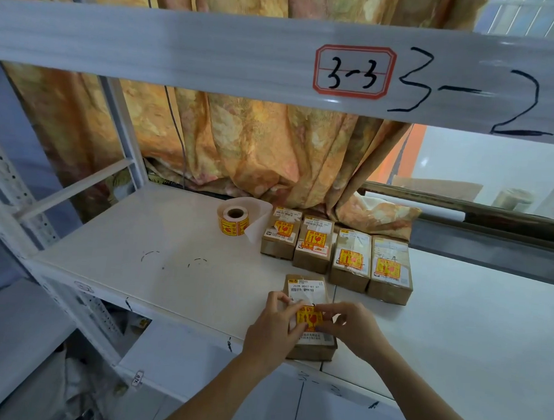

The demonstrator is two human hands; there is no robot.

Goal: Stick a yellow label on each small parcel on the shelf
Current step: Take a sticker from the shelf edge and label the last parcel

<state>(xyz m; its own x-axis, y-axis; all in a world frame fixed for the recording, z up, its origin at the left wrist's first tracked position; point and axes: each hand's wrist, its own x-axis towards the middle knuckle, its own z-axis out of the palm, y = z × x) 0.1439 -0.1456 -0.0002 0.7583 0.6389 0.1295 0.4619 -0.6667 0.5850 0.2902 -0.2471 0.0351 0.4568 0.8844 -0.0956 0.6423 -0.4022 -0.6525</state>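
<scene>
A small brown parcel (307,288) lies at the front edge of the white shelf (144,267). A yellow label (308,317) with red print sits on its top. My left hand (271,330) pinches the label's left edge and my right hand (351,326) its right edge. Whether the label is fully stuck down is hidden by my fingers. Behind stand several brown parcels in a row (337,251), each bearing a yellow label. The label roll (234,220) lies to their left, with a strip of bare backing paper curling off it.
An upper shelf beam (181,44) marked "3-3" and "3-2" crosses overhead. An orange patterned curtain (246,150) hangs behind the shelf. White metal uprights (119,127) stand at the left. A lower shelf (215,377) lies below.
</scene>
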